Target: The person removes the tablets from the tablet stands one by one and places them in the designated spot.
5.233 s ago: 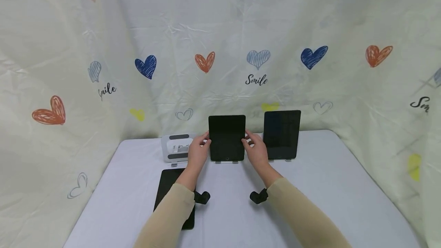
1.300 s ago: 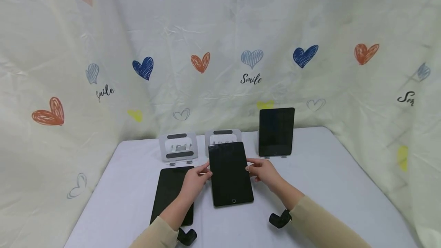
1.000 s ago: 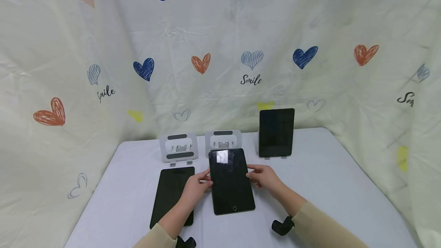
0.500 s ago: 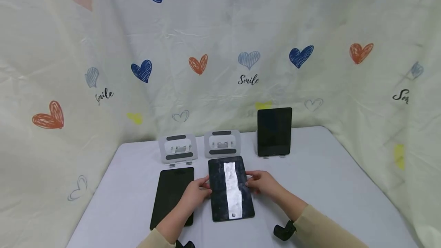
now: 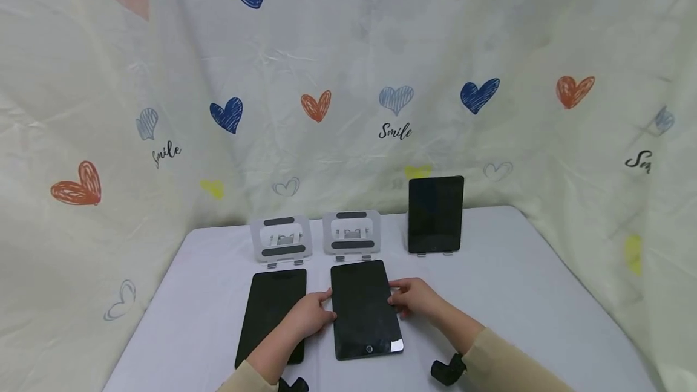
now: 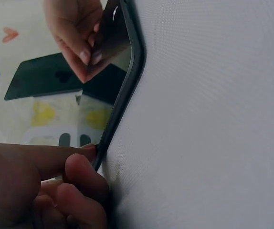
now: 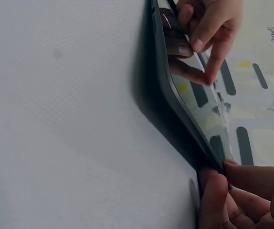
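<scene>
Both hands hold a black tablet by its long sides, low over the white table, its dark screen up and its round button toward me. My left hand grips the left edge, fingers curled beside it in the left wrist view. My right hand pinches the right edge; in the right wrist view the thumb lies on the edge with fingers below, and a shadow shows beneath the tablet. A second black tablet lies flat on the left, partly covered by my left hand and forearm.
Two grey tablet stands with dark pads, a left stand and a middle stand, stand bare along the back of the table. A third tablet leans upright on a stand at the back right. A heart-patterned curtain hangs behind.
The held tablet has come off the middle stand, leaving it bare, and moved toward me and down, tipping from upright to nearly flat. Both hands moved with it. The other tablets stayed put.
</scene>
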`<control>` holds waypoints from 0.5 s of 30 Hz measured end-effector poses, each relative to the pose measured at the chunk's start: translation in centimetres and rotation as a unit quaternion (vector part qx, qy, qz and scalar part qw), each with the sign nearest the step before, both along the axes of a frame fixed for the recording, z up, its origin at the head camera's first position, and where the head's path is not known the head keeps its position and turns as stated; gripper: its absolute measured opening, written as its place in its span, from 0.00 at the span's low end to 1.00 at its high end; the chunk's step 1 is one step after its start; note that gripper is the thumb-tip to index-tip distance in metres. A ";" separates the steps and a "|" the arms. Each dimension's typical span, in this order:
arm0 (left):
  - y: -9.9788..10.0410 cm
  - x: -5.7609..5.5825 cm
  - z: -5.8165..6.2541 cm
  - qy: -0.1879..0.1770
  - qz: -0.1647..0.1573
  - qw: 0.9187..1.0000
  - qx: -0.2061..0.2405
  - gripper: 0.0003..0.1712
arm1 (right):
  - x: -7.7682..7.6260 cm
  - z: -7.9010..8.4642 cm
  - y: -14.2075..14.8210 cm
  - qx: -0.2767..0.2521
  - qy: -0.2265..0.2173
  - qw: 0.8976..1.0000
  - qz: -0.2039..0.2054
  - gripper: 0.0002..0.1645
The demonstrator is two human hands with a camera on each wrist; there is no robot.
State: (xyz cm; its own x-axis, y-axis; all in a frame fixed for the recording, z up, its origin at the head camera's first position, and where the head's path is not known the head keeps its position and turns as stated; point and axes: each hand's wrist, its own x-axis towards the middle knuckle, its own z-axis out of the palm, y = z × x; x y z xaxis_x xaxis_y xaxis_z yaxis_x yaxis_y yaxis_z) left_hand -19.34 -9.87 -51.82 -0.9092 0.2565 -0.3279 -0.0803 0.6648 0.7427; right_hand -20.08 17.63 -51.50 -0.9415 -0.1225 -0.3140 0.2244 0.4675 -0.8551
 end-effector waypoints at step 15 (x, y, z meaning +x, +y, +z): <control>-0.4 0.6 0.2 -0.043 0.014 0.999 0.021 0.36 | -0.5 1.2 -0.5 0.133 0.001 0.990 0.041 0.29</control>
State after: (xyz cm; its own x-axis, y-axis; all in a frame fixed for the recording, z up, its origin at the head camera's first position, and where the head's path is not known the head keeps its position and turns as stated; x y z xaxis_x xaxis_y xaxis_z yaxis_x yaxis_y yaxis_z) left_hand -18.74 -10.24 -51.59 -0.8854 0.2463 -0.3942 -0.1633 0.6292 0.7599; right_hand -20.60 17.14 -50.28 -0.9322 -0.1118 -0.3441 0.1750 0.6931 -0.6993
